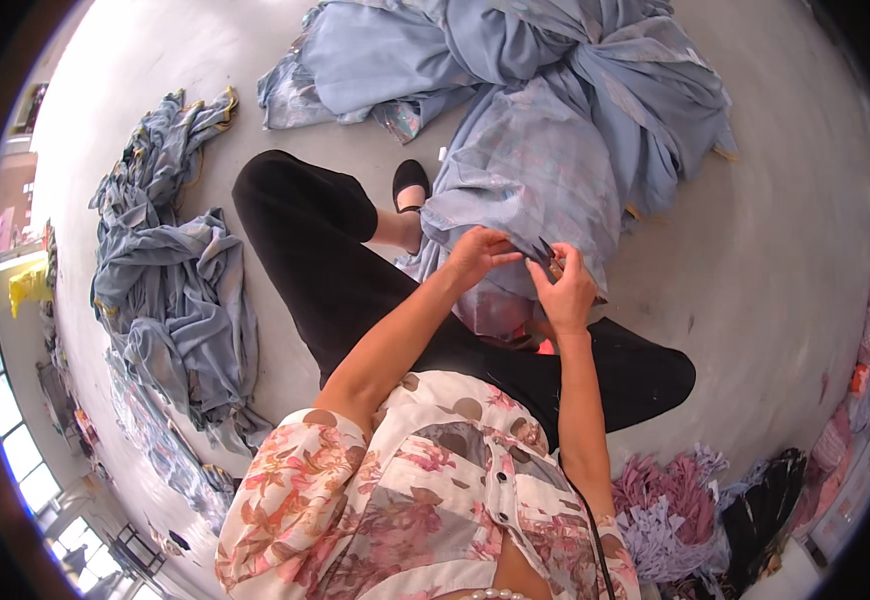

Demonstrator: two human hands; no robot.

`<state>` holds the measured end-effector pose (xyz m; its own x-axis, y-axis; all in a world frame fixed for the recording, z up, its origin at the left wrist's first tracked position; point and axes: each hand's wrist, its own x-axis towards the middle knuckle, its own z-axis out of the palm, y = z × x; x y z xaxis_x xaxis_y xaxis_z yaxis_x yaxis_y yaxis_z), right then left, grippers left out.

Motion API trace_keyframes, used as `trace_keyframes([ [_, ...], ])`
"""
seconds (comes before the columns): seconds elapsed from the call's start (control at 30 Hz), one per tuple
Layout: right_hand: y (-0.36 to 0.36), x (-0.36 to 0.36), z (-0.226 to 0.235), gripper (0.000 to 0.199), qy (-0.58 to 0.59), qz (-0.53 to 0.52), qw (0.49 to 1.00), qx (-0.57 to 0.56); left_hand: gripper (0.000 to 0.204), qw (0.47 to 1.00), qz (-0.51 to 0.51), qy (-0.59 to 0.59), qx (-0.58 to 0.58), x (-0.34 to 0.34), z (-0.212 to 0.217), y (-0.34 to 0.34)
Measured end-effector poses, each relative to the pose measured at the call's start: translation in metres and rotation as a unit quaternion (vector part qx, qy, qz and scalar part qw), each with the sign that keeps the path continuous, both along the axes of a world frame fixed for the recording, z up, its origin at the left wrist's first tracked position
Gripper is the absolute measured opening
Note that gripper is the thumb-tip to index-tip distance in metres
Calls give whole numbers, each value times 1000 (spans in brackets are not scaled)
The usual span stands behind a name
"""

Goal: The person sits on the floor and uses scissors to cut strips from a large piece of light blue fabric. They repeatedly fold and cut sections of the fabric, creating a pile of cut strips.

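A large heap of light blue fabric (535, 165) spreads in front of me, and its near end lies over my lap between my knees. My left hand (479, 256) pinches the edge of this fabric between thumb and fingers. Close beside it, my right hand (567, 288) is closed around small dark thread snips (545, 246); their pointed tips show above the fingers, next to the cloth. A bit of the fabric edge lies between the two hands. Whether the blades touch it I cannot tell.
To the left, a long pile of crumpled blue-grey fabric (180, 280) with yellowish edging lies on the grey floor (745, 300). Pink and lilac fabric strips (665, 510) are heaped at the lower right, next to black cloth (770, 505). My bent legs flank the work.
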<state>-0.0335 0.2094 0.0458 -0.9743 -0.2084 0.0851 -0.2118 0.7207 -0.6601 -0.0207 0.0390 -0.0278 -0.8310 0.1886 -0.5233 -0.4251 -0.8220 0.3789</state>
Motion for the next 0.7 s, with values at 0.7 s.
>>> trace_keyframes([
  [0.7, 76, -9, 18, 11, 62, -179, 980, -68, 51, 976, 157, -132, 73, -17, -3, -18],
])
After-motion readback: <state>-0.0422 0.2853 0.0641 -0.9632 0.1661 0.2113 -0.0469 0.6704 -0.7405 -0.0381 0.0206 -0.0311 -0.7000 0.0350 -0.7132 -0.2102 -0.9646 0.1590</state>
